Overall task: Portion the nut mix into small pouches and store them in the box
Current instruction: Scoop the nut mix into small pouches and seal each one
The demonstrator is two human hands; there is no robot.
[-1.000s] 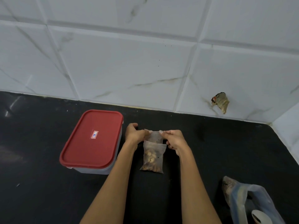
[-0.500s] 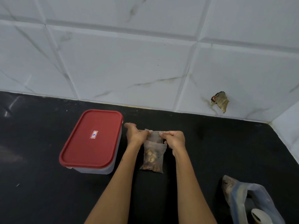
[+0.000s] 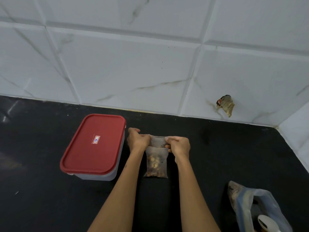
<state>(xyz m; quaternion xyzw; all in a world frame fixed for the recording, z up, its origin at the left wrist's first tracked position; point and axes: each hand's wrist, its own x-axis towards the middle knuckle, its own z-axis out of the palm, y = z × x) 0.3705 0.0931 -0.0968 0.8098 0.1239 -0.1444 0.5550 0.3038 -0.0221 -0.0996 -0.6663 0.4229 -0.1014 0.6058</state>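
A small clear pouch [image 3: 156,162] half full of nut mix lies on the black counter [image 3: 209,158] in the middle of the view. My left hand [image 3: 137,140] pinches the pouch's top left corner and my right hand [image 3: 178,145] pinches its top right corner, with the top strip stretched between them. To the left stands the grey box [image 3: 100,174] with its red lid [image 3: 93,144] closed. The large bag of nut mix [image 3: 247,203] lies at the lower right, with a white scoop [image 3: 265,223] in its mouth.
A white tiled wall [image 3: 133,64] runs along the back of the counter and turns a corner at the right. A torn scrap [image 3: 226,104] sticks to the wall at the right.
Both hands have drawn slightly closer together along the pouch's top edge. The pouch, box and large bag stay where they were.
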